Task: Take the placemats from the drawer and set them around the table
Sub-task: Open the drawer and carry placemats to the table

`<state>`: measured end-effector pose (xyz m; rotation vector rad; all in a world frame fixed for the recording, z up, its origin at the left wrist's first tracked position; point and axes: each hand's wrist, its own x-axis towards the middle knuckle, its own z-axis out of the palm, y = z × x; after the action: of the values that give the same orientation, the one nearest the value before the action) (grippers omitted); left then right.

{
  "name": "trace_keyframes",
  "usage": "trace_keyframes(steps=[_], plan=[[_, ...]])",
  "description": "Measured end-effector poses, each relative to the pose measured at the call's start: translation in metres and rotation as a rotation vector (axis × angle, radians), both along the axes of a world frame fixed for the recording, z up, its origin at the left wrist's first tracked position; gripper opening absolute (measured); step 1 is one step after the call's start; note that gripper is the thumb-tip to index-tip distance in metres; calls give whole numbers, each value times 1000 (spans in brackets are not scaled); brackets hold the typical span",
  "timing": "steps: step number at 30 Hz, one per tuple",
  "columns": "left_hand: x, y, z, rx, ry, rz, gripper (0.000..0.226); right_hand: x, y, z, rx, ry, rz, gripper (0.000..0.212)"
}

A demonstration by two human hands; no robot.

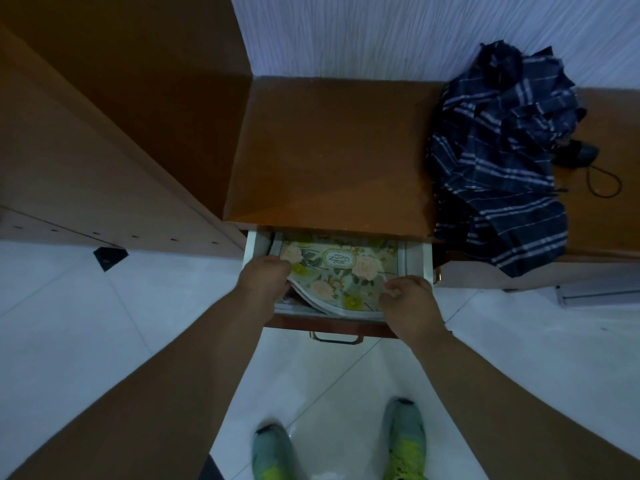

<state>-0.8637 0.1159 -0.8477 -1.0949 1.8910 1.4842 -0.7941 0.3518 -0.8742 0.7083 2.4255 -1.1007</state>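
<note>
It looked like a room in a home. A low wooden cabinet (329, 150) stood against a white textured wall (381, 32) on pale glossy floor tiles (121, 306), beside a taller wooden unit (86, 150). A folded plaid umbrella (502, 150) lay on the cabinet top.

Dim, bluish cast, heavy wide-angle warp at edges, slight softness.
</note>
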Motion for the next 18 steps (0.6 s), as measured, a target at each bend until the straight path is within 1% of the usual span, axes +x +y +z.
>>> trace_keyframes(steps=[1, 4, 5, 7, 9, 11, 12, 15, 16, 18], plan=[[0, -2, -2, -3, -20, 5, 23, 0, 0, 0, 4, 1, 1, 26], [3, -5, -11, -23, -28, 5, 38, 1, 0, 0, 7, 4, -7, 26], [5, -5, -12, 10, -31, 21, 41, 1, 1, 0, 3, 0, -12, 25], [9, 1, 6, 94, -22, 92, 41, 3, 2, 1, -7, 7, -12, 23], [10, 0, 14, 141, 9, 151, 41, 4, 3, 0, -31, 20, -27, 14], [11, -4, 28, 142, 33, 131, 45, 2, 4, 3, -55, 10, -73, 6], [11, -7, 35, 129, 30, 96, 47, 0, 4, 7, -71, -11, -87, 8], [16, -22, 52, 115, -37, 12, 46, -9, 3, 18, -160, -114, -130, 35], [18, -27, 56, 134, -60, 17, 45, -12, 3, 21, -189, -151, -166, 37], [24, -36, 62, 163, -89, 29, 48, -15, 4, 28, -222, -232, -208, 34]])
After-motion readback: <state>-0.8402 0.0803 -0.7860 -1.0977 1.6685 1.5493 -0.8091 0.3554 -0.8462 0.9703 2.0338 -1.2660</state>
